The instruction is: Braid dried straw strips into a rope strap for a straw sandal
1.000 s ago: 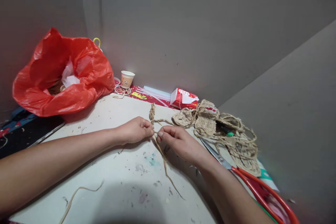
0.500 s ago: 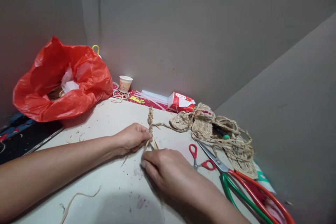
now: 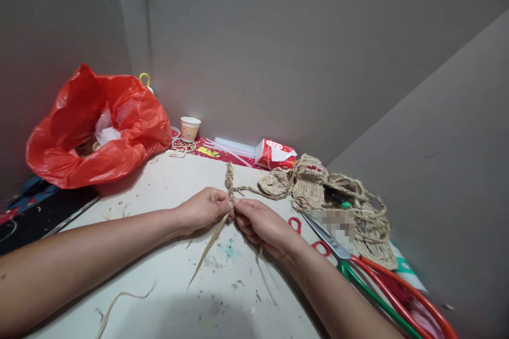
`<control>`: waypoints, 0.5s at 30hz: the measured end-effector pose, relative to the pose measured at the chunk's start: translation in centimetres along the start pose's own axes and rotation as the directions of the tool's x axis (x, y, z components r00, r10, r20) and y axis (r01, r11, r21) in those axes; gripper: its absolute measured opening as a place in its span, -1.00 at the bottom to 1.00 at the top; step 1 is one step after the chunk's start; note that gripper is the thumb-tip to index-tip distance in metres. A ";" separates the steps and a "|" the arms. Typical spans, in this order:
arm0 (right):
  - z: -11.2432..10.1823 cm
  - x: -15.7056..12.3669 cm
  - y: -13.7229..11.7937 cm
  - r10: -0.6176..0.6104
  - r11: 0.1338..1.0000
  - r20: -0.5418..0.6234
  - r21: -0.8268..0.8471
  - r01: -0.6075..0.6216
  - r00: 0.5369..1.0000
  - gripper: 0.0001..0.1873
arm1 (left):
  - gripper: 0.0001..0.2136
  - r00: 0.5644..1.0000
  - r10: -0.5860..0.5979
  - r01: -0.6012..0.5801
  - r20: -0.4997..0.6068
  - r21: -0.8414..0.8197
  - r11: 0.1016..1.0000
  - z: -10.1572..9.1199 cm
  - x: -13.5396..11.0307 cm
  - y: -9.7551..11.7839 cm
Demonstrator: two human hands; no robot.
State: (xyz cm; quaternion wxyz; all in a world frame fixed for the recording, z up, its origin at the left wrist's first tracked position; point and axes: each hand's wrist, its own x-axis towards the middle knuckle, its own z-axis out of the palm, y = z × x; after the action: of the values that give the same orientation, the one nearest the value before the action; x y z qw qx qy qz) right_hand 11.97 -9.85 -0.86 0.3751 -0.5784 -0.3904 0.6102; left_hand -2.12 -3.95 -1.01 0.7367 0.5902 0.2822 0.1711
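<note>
A short braided straw cord stands out beyond my fingertips on the white table. My left hand pinches its near end. Close against it, my right hand is closed on the strands at the same spot, thumb and forefinger together. One loose pale straw strand hangs from between the hands toward me. Thin strand ends trail below my right hand. From the braid, a twisted cord runs right toward a heap of woven straw pieces.
Large scissors with red and green handles lie at right, overlapping small red-handled scissors. A red plastic bag stands at left. Along the back are a paper cup and a tissue pack. A loose strand lies in front.
My right hand has moved up and away from me to meet my left hand at the braid. A pale strand now hangs free below. My left hand stays nearly in place.
</note>
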 end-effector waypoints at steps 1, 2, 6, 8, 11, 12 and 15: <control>-0.2 0.0 -0.1 0.001 1.000 0.012 -0.007 -0.001 1.000 -0.65 | -0.78 1.000 -0.006 0.006 0.018 0.000 1.000 -0.1 0.0 0.0; -0.4 0.0 -0.2 0.001 1.000 0.029 -0.012 -0.001 1.000 -0.65 | -0.78 0.999 -0.016 0.016 0.040 -0.008 1.000 -0.2 -0.1 0.1; -1.0 0.2 -0.3 -0.033 0.999 0.086 -0.029 0.036 0.996 -0.62 | -0.81 0.980 -0.098 0.112 0.175 -0.073 0.991 -1.2 -0.4 0.4; -1.1 0.4 -0.2 -0.059 0.997 0.096 -0.045 0.063 0.994 -0.64 | -0.80 0.970 -0.125 0.129 0.207 -0.005 0.992 -1.8 -0.5 0.7; -0.9 0.6 0.0 -0.100 0.993 0.087 -0.052 0.104 0.991 -0.66 | -0.74 0.976 -0.127 0.093 0.176 0.187 0.978 -2.6 -0.7 1.3; -0.9 0.6 0.0 -0.111 0.992 0.082 -0.053 0.115 0.990 -0.66 | -0.72 0.978 -0.133 0.089 0.162 0.254 0.963 -2.7 -0.8 1.6; -0.8 0.8 0.0 -0.126 0.990 0.077 -0.060 0.130 0.989 -0.67 | -0.71 0.974 -0.191 0.116 0.121 0.455 0.883 -3.1 -1.6 2.6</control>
State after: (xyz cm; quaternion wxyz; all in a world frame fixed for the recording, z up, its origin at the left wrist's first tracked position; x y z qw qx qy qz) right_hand 12.69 -9.13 -1.24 0.3799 -0.5415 -0.4599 0.5924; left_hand -5.03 -1.86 1.45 0.6139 0.7305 0.2990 -0.0055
